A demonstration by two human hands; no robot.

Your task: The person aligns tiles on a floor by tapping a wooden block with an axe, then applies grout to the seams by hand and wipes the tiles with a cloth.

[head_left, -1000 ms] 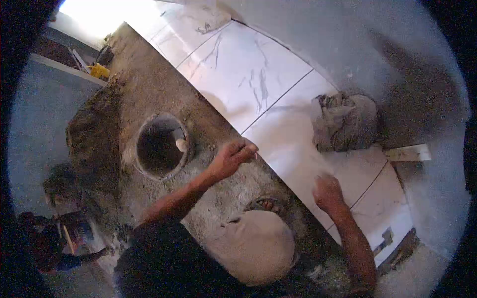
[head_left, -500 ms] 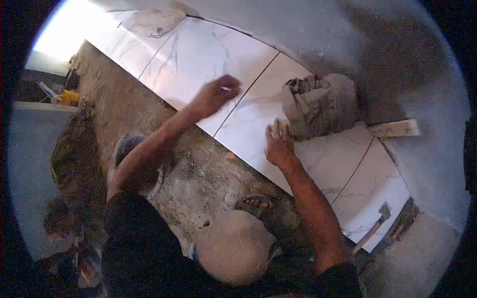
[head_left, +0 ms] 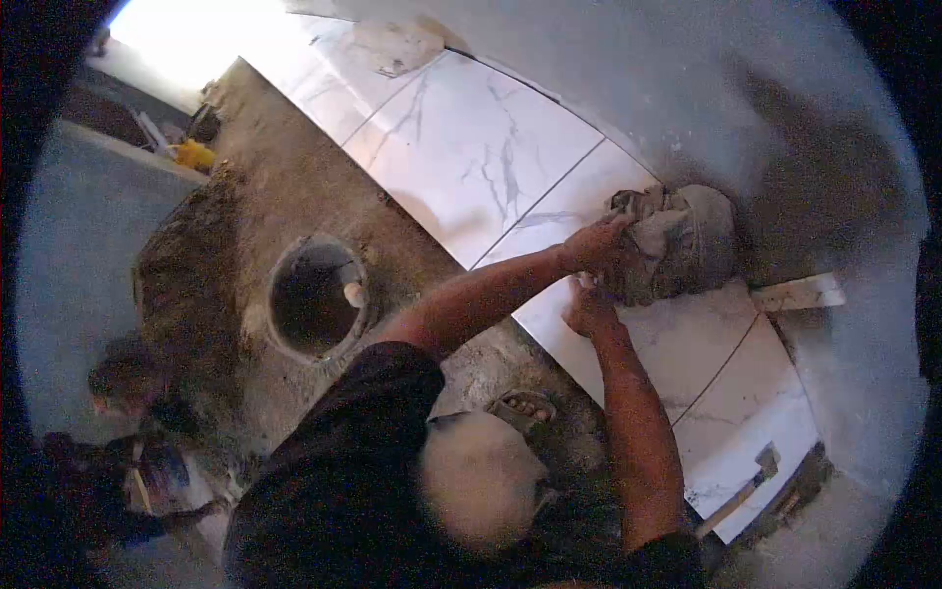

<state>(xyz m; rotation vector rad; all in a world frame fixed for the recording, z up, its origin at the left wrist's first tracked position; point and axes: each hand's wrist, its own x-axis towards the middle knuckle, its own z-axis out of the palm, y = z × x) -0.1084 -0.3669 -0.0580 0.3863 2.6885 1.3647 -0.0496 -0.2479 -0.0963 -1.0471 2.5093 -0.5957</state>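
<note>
Right of the frame's centre, the sack (head_left: 685, 245) lies just rightward of our left hand (head_left: 593, 245), touching it, and our curled right hand (head_left: 592, 310), whose grips we cannot tell

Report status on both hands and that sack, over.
Left hand at the sack, grip unclear. Right hand close beside it, contact unclear. Sack resting on white tiles. Nothing seen blocking; handled tool lies apart.

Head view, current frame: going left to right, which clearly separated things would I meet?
Yellow object on the ledge, round grey-rimmed opening, toes of a sandalled foot, crumpled grey-brown sack, pale strip of board by the wall.
</note>
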